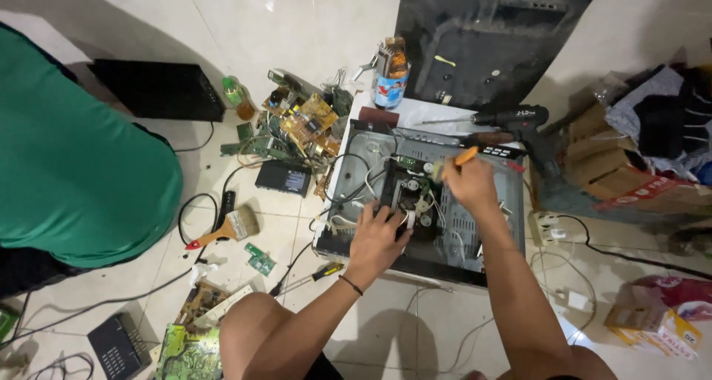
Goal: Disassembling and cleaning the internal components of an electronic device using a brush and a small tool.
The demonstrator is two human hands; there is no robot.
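Open metal case [475,224] lies on the tiled floor [297,24], lid off, wires and a black block exposed inside. The left hand [377,239] presses on that block [415,209], fingers spread, holding nothing. The right hand [469,183] is clenched around an orange-handled screwdriver [465,156]; its tip is hidden. A cordless drill [519,120] lies just behind the case. Circuit boards [308,120] and a paintbrush [230,228] lie left; a green-shirted person [74,165] is cut off.

Dim, soft, glare on floor tiles [297,24]
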